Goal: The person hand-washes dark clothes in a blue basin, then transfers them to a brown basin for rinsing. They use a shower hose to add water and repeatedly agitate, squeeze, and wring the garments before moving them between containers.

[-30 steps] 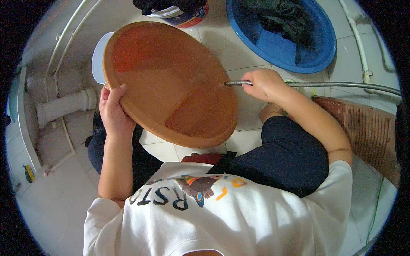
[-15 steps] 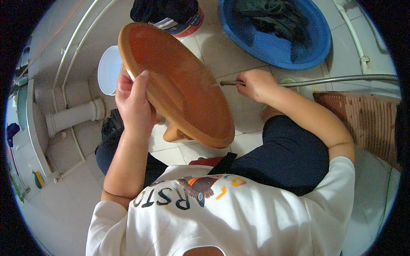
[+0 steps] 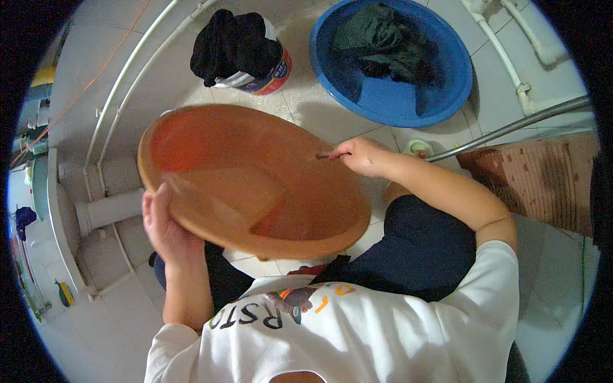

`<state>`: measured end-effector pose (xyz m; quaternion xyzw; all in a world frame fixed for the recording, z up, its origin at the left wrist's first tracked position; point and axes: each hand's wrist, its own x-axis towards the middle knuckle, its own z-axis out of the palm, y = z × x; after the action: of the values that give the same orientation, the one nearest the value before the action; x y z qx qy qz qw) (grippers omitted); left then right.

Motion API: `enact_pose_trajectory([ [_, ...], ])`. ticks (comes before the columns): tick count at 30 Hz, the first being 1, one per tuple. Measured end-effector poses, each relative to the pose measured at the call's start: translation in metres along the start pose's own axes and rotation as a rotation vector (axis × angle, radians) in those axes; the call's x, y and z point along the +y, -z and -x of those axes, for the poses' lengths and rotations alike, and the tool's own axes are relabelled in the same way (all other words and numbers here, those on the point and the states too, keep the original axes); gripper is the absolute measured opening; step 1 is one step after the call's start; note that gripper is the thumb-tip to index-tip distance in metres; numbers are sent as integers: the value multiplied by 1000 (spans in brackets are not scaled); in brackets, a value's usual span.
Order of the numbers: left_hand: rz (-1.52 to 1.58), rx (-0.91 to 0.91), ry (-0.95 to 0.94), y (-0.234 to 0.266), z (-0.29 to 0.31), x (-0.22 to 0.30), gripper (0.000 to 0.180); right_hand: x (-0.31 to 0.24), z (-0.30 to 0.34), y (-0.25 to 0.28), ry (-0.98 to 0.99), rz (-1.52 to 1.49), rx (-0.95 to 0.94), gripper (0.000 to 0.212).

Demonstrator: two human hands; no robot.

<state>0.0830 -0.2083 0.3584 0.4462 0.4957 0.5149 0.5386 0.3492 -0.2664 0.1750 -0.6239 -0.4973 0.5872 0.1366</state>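
Observation:
An orange-brown plastic washbasin [image 3: 287, 198], tilted with its hollow side toward me, hangs above the tiled floor. My left hand [image 3: 169, 230] is closed on its left rim, thumb on the inner side. In my right hand [image 3: 369, 158] is a flexible metal hose [image 3: 480, 142]; its dark end sticks out to the left, in front of the basin's inside. The fingers are wrapped round the hose, and it runs off to the upper right past my forearm. Whether water flows from it I cannot make out.
A blue basin [image 3: 447, 105] with dark wet cloth [image 3: 383, 38] stands at the far right. Left of it is a bucket [image 3: 276, 76] topped with black cloth [image 3: 233, 48]. A ridged brown board [image 3: 536, 182] lies at right, white pipes [image 3: 115, 214] at left. A small pale green cup [image 3: 418, 148] stands beyond my right wrist.
The washbasin has swung lower and to the left, turning its inside more toward me. My left hand has come down with it. My right hand and the hose end have shifted slightly nearer.

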Motion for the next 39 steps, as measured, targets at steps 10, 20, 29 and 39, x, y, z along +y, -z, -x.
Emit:
enact_pose_trajectory([
  [10, 150, 49, -285, -46, 61, 72, 26, -37, 24, 48, 245, -133, 356, 30],
  [20, -711, -59, -1275, -93, 19, 71, 33, 3, -10, 71, 152, -594, 608, 45],
  [29, -420, -296, -1280, -158, -30, 57, 35, 27, -6, 85, 331, -1550, 87, 51],
  [39, 116, -558, -451, -159, -89, -53, 28, 74, -13, 133, 508, -1684, 346, 38],
])
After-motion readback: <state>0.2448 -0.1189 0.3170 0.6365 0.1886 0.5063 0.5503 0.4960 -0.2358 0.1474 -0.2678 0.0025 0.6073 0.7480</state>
